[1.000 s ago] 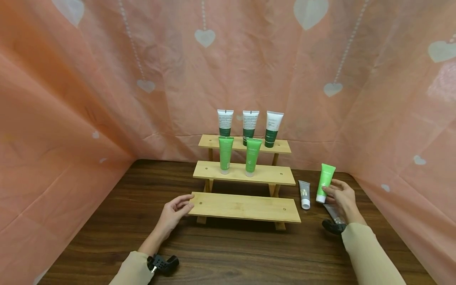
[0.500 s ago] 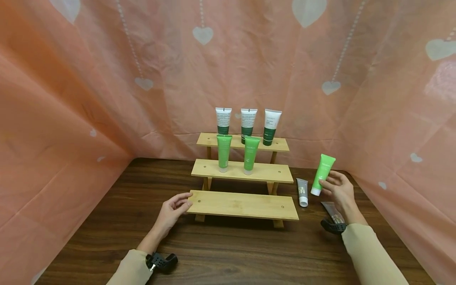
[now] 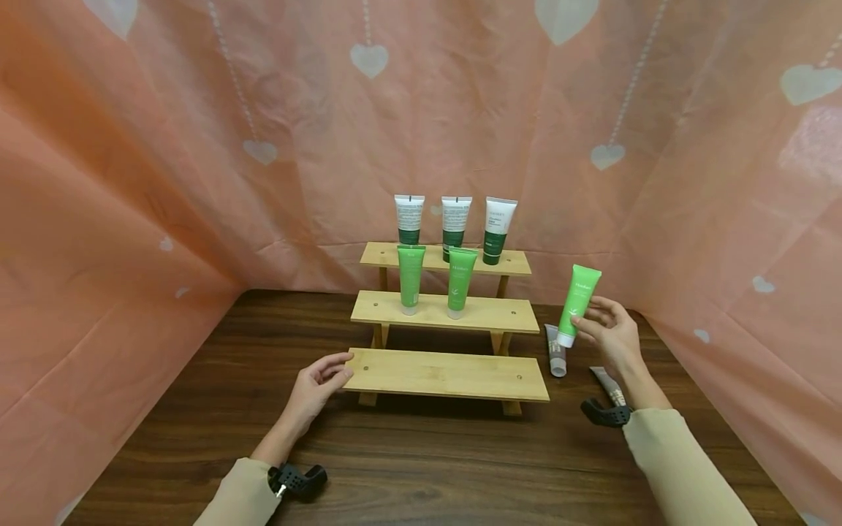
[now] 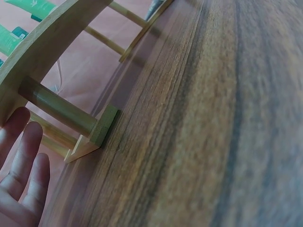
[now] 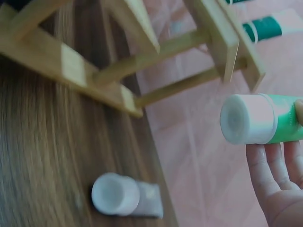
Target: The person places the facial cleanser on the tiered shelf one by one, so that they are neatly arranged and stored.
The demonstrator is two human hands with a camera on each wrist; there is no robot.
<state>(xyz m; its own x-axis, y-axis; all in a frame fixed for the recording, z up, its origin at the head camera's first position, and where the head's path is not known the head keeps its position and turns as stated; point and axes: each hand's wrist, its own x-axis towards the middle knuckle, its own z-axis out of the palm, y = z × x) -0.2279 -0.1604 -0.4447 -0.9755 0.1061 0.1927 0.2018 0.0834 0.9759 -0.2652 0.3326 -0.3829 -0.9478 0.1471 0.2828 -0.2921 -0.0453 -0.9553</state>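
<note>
My right hand point(image 3: 613, 337) pinches a light green squeeze tube point(image 3: 581, 292) between thumb and fingers, cap down and slightly tilted. It hangs above the table, right of a three-tier wooden stand point(image 3: 447, 374). The right wrist view shows its white cap point(image 5: 248, 118) beyond the fingertips. My left hand point(image 3: 310, 391) is at the left end of the bottom tier, its loosely bent fingers point(image 4: 31, 142) beside the wood; firm contact cannot be made out. Two green tubes point(image 3: 410, 277) stand on the middle tier. Several white-and-dark-green tubes point(image 3: 498, 228) stand on the top tier.
A grey tube point(image 3: 556, 359) with a white cap lies on the dark wooden table point(image 3: 421, 467), right of the stand. Another grey tube point(image 3: 607, 381) lies partly behind the right wrist. Pink curtain point(image 3: 316, 183) encloses the back and sides.
My right hand has lifted the green tube and carried it leftward, toward the stand. One grey tube on the table is now partly behind it. The left hand stays at the bottom tier's end.
</note>
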